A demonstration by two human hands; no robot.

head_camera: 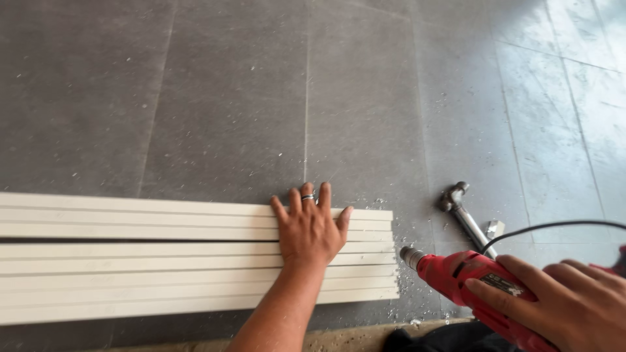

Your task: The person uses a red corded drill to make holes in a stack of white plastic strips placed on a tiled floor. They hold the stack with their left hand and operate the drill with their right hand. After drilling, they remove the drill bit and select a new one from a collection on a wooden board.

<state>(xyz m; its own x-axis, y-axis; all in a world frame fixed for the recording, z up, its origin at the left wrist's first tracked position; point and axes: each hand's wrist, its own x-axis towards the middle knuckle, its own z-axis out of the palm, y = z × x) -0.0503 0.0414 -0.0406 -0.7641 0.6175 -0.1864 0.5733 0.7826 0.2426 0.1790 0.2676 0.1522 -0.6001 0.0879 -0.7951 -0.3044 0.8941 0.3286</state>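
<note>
Nearest the camera, at the bottom edge, I see a strip of sandy ground (339, 339) and a dark cloth (450, 340) below the drill.

1. Left to centre: a stack of white moulding strips (130, 257) lies flat on the grey tiled floor (228, 98), running from the left edge to a squared-off end near the centre.
2. Centre: my left hand (310, 228) rests palm-down on the strips close to that end, fingers spread and flat, gripping nothing. A ring (308, 197) sits on one finger.
3. Right of the strip ends: pale dust and chips (407, 290) lie scattered on the floor, densest by the ends.
4. Far right: a steel hammer (464, 215) lies on the floor, head pointing far.
5. Near right: my right hand (561, 303) is wrapped around the body of a red electric drill (469, 277). Its chuck (411, 256) points left at the strip ends and sits just beside them; I cannot make out a bit. A black cord (554, 227) trails right.

Progress, as I judge it: the debris suggests some drilling or cutting has been done. No holes are visible in the strips, so the work left cannot be gauged.
</note>
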